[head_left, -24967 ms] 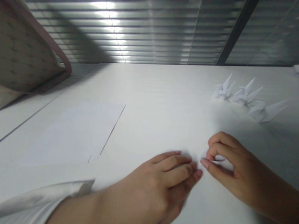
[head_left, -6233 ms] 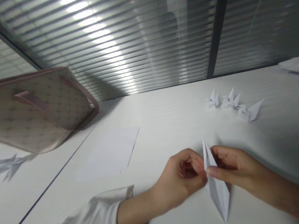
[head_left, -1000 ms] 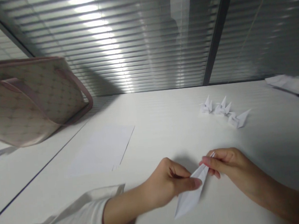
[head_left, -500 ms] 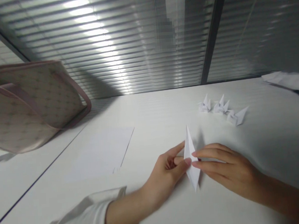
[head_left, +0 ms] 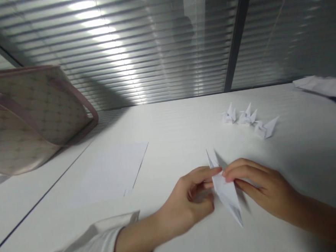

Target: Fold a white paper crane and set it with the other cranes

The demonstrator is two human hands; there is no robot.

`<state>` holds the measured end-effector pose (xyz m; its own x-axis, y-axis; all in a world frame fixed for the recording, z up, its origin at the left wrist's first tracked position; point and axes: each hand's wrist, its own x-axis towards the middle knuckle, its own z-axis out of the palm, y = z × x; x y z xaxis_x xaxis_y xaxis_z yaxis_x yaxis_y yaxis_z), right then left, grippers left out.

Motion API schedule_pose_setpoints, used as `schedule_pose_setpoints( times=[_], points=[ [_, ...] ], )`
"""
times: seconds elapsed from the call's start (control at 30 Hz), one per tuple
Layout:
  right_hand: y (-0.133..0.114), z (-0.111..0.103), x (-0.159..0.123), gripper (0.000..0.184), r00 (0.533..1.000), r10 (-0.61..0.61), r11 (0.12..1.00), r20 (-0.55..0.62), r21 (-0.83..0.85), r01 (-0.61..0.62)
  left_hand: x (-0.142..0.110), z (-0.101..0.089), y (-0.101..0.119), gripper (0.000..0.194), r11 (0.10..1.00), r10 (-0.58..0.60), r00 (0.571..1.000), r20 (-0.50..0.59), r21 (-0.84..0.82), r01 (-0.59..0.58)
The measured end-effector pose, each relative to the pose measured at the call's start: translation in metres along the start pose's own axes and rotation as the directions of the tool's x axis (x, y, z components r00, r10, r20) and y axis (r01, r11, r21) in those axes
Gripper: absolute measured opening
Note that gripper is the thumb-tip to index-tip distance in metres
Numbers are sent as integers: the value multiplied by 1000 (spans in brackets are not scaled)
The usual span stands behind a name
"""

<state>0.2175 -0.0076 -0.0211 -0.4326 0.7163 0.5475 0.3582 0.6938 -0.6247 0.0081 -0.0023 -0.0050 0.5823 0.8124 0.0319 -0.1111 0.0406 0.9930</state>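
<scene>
A narrow folded piece of white paper (head_left: 226, 193) lies low over the white table (head_left: 173, 125), one point up and away, the other toward me. My left hand (head_left: 190, 201) pinches its left edge with curled fingers. My right hand (head_left: 258, 187) pinches the right edge with its fingertips. The two sets of fingertips almost meet at the paper's middle.
Three folded white paper cranes (head_left: 248, 121) stand in a row beyond my hands at the right. A flat white sheet (head_left: 113, 172) lies to the left. A beige patterned bag (head_left: 26, 113) with pink trim sits at far left. More papers (head_left: 323, 86) lie at far right. Blinds close the back.
The folded paper has tipped from standing upright between my fingertips to lying slanted, its near point swung right. Both hands keep hold of it.
</scene>
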Motion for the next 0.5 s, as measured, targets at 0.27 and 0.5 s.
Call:
schedule_pose_setpoints(
  times=[0.27,0.5],
  points=[
    [-11,11,4,9,928,371,900,-16,255,-355,3,6,2,33,994,-86,995,-56,-75,82],
    [-16,17,7,8,859,509,763,59,431,-482,7,8,3,14,991,-131,971,-201,-60,121]
  ],
)
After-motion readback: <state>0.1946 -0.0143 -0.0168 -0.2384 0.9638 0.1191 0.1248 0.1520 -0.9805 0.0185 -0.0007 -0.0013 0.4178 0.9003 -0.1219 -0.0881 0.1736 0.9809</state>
